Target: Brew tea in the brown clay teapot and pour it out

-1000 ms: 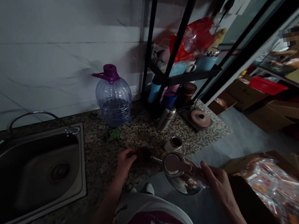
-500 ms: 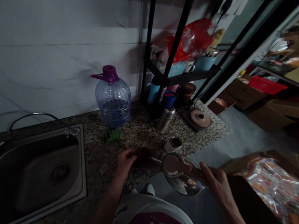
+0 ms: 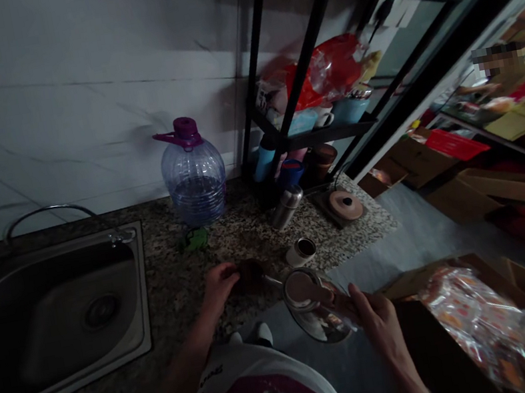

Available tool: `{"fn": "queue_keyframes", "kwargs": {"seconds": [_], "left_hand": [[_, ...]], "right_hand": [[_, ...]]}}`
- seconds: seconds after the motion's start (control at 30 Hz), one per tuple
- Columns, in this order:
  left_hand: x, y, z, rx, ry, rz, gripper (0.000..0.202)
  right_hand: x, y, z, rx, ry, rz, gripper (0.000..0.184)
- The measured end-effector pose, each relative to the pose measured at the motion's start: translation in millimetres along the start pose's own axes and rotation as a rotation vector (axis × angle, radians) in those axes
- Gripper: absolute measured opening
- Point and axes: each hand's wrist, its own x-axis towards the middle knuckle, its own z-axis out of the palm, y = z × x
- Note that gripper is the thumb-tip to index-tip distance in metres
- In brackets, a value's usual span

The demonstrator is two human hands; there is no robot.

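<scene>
The left hand point(image 3: 218, 291) was curled closed around a dark brown object point(image 3: 252, 275), too dim to name, over the granite counter point(image 3: 171, 253). A thin metal stem point(image 3: 273, 280) ran from it toward a round clear glass vessel point(image 3: 307, 307). The right hand point(image 3: 380, 331) gripped that tilted vessel just beyond the counter's near edge, above the floor. A stainless steel sink point(image 3: 143, 292) lay to the left, and a plastic water bottle point(image 3: 195, 181) stood at the far side, against the wall
</scene>
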Motion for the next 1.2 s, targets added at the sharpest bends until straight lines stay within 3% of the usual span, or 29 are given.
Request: {"fn": "queue_keyframes", "kwargs": {"seconds": [0.4, 0.63, 0.8, 1.0, 1.2], "left_hand": [[1.4, 4.6, -1.1, 0.025, -0.036, 0.004, 0.029], [1.7, 5.8, -1.5, 0.054, -0.031, 0.021, 0.029], [1.0, 8.2, -0.2, 0.115, -0.012, 0.045, 0.030], [4.9, 11.7, 9.2, 0.269, -0.012, 0.101, 0.029], [-2.1, 16.6, 39.9, 0.570, 0.029, 0.204, 0.010]], "right_hand": [[-14.8, -4.9, 7.6, 0.016, 0.069, 0.019, 0.061], [-17.3, 19.4, 14.5, 0.124, 0.142, 0.029, 0.066], [-16.6, 56.4, 13.7, 0.288, 0.262, 0.056, 0.068], [-7.9, 107.6, -12.1, 0.400, 0.389, 0.016, 0.068], [15.4, 130.7, -52.2, 0.416, 0.563, -0.048, 0.065]]}}
